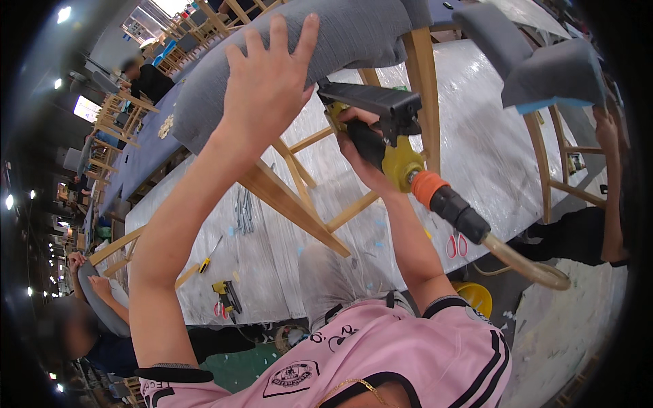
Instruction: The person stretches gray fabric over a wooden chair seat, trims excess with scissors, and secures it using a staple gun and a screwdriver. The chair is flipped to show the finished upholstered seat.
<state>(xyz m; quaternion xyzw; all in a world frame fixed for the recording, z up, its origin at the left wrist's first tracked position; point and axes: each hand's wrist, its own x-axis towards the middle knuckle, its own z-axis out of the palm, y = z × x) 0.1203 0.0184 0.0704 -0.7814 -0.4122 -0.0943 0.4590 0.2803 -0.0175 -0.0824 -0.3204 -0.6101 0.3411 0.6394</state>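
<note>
Left of both hands and nearer my body, a screwdriver (209,257) and a spare gun (228,299) lie on the table (272,285); a knock from the chair (296,204) could send either sliding. My left hand (265,92) rests flat on the grey pad (367,30), fingers spread, gripping nothing, so the pad might skid if pushed hard. The chair's legs slant toward me, below and between my hands. My right hand (360,166) is wrapped round the gun (401,160); I can't tell whether a finger is on the trigger. The gun's nose sits just beside my left thumb: a slip or early squeeze could hit it. Right of that hand, the stiff hose (524,266) could tug my aim sideways.
</note>
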